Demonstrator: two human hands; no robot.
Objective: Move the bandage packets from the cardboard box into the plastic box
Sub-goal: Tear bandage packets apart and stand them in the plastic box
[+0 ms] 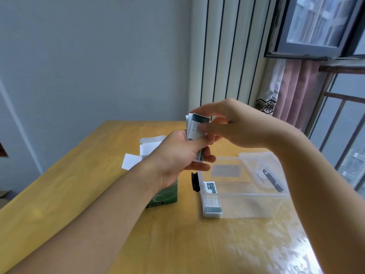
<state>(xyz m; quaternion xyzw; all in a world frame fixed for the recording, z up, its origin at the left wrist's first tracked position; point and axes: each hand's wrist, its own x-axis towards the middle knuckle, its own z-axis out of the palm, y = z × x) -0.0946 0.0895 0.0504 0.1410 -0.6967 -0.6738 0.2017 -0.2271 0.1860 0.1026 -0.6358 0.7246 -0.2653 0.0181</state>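
The cardboard box (158,186) stood open at the left behind the left hand (177,155), which gripped upright bandage packets (195,129) that the right hand (231,125) pinched, directly above-left of the plastic box (243,206).

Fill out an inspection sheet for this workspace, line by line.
Surface: wooden table, glare at the near right.
Job's things: green cardboard box with its flaps open; clear plastic box open, its lid leaning at the right end; stacked packets at its left end; bandage packets held above the table.
Clutter: small black object beside the plastic box.
Hands: left hand grips the held packets; right hand pinches their top.
Cables: nothing seen.
Surroundings: grey wall, striped panel, pink curtain, open window.
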